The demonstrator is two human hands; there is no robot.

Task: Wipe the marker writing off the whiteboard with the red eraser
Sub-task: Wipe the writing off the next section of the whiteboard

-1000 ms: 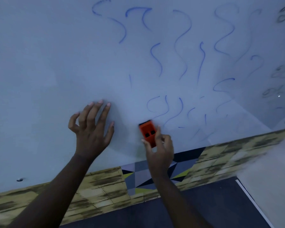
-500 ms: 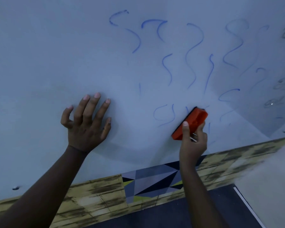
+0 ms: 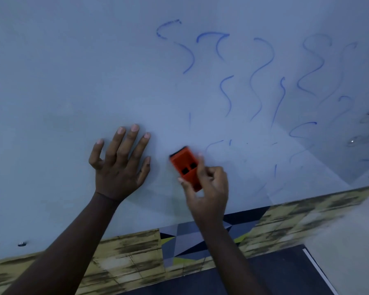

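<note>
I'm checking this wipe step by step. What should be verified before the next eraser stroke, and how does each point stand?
1. Red eraser gripped by right hand: ok.
2. Eraser pad flat against whiteboard: cannot tell, blurred.
3. Left hand braced on the board, clear of the eraser: ok.
4. Blue marker writing all wiped: not ok, many strokes remain above and right.
5. Faint marks beside the eraser gone: not ok.
</note>
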